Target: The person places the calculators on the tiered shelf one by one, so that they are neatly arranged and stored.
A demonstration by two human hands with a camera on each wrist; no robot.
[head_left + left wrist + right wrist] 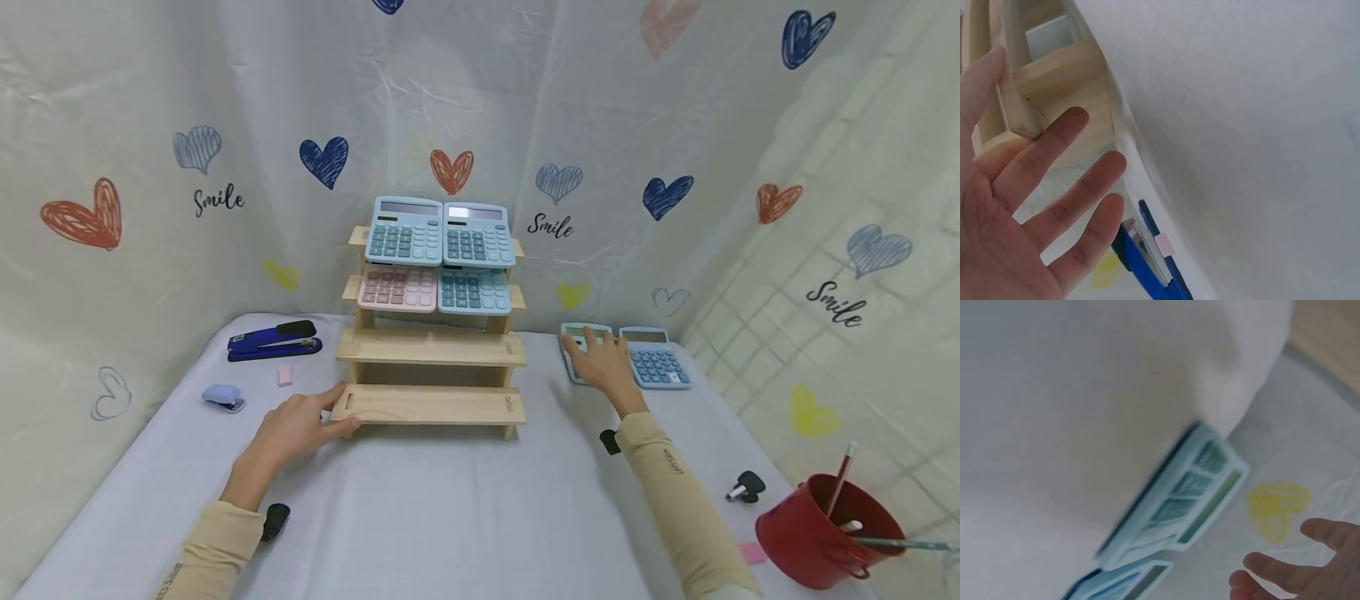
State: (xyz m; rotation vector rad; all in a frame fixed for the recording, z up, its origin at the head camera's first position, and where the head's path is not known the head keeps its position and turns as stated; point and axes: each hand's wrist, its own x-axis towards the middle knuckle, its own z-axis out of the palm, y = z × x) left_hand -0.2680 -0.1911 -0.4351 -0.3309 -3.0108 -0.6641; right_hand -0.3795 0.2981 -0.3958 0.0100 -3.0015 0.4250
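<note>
My left hand (296, 427) is at the left end of a wooden tiered rack (431, 406), thumb and index finger on either side of the lowest board's end. In the left wrist view its other fingers (1063, 212) stretch out free. My right hand (606, 362) reaches over a pale green-blue calculator (567, 367) on the table, fingers spread and partly hiding it. In the right wrist view these fingers show apart from that calculator (1172, 506). Beside it lies a light blue calculator (660, 367). The rack's top tier bears two light blue calculators (405, 232); the second bears a pink calculator (397, 289) and a blue one (475, 292).
Left of the rack lie a blue stapler (275, 342), a small pink eraser (285, 376) and a small lavender stapler (223, 397). At the right front stand a red bucket (795, 533) with pencils and a small black-and-white item (746, 487). A printed curtain (465, 92) hangs behind.
</note>
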